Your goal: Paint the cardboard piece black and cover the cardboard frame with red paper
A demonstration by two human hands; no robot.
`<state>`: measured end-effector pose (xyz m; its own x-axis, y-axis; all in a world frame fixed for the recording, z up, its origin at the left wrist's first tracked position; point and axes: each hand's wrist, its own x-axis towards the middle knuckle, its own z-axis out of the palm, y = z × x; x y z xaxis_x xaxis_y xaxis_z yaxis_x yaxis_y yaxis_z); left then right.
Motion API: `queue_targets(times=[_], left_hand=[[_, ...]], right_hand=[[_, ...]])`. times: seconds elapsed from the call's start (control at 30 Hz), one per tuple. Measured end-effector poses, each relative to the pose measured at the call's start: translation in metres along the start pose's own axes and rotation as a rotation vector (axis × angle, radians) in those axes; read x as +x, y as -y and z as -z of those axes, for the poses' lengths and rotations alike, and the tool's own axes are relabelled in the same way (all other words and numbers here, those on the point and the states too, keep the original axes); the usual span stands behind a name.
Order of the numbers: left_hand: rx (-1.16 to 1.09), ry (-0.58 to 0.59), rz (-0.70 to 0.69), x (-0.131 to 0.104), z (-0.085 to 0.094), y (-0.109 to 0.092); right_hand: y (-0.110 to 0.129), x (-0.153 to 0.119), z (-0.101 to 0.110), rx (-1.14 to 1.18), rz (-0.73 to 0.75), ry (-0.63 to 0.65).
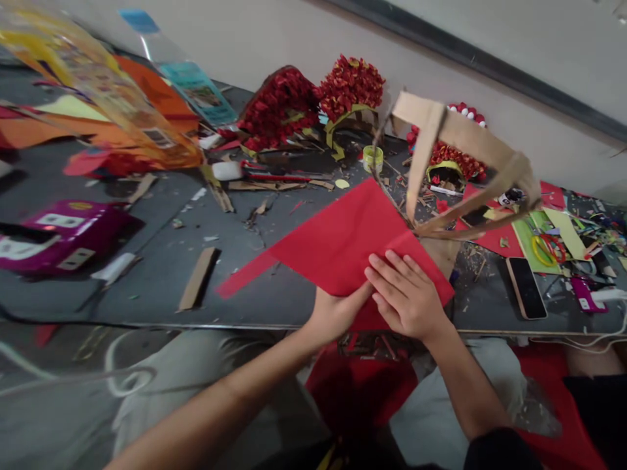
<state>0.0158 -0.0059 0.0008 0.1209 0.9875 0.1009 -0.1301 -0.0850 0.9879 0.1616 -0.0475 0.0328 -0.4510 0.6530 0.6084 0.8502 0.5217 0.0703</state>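
A red sheet (343,235) is held at the table's front edge, with a narrow red strip (249,273) sticking out at its left. My left hand (337,313) grips the sheet's lower edge, thumb showing and the other fingers hidden beneath. My right hand (404,294) lies flat on the sheet's lower right part, its fingers stretched out and close to my left thumb. Just behind the sheet's right side stands a frame of bent brown cardboard strips (460,137), which overlaps the sheet's edge in view; whether they are joined cannot be seen.
Dark red ruffled pieces (284,104) stand along the wall, near bottles (196,88) at the back left. A purple device (63,235) is on the left and a cardboard strip (197,279) nearer the middle. On the right lie a phone (526,287), scissors (548,249) and paper scraps.
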Motion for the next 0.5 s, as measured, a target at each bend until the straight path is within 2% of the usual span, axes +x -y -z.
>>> queue_targets(times=[0.27, 0.33, 0.4, 0.5], left_hand=[[-0.241, -0.365, 0.169, 0.025, 0.003, -0.020], [-0.284, -0.438, 0.171, 0.031, 0.005, -0.023], [-0.307, -0.485, 0.134, 0.037, 0.006, -0.026], [-0.316, -0.488, 0.082, 0.042, 0.009, -0.029]], right_hand=[[-0.007, -0.007, -0.011, 0.075, -0.123, 0.090], [-0.010, -0.010, -0.014, 0.079, -0.181, 0.089], [-0.013, -0.013, -0.017, 0.075, -0.245, 0.083], [-0.020, -0.018, -0.020, 0.082, -0.334, 0.045]])
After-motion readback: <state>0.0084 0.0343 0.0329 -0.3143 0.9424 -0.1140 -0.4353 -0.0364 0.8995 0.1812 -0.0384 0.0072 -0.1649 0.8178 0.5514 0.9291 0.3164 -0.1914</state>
